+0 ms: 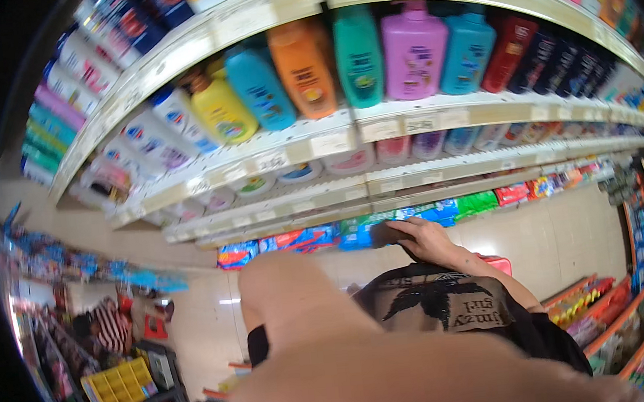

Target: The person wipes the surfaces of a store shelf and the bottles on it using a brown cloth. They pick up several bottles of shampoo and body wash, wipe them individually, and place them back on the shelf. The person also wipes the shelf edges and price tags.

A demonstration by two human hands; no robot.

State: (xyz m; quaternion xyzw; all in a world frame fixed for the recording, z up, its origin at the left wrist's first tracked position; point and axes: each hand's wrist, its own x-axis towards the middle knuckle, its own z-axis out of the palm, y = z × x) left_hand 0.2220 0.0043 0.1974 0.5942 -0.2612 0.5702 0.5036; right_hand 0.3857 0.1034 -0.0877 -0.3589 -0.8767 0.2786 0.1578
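Note:
My right hand (429, 240) is low in front of my body, with its fingers around a small dark brown object (387, 234), too blurred to name. Behind it in view, packs in blue and green plastic wrapping (359, 232) line the foot of a shelf unit. My left arm (283, 285) is bent, its elbow raised towards the shelves. A large blurred stretch of skin (418, 376), apparently my left forearm and hand close to the camera, fills the bottom; what its fingers do cannot be made out.
Pump and squeeze bottles stand on the white metal shelves, among them a pink pump bottle (416, 58) and an orange bottle (305, 73). A red item (497, 266) shows beyond my right forearm. At left, a person in a striped top (112, 325) is near a yellow compartment tray (118, 385).

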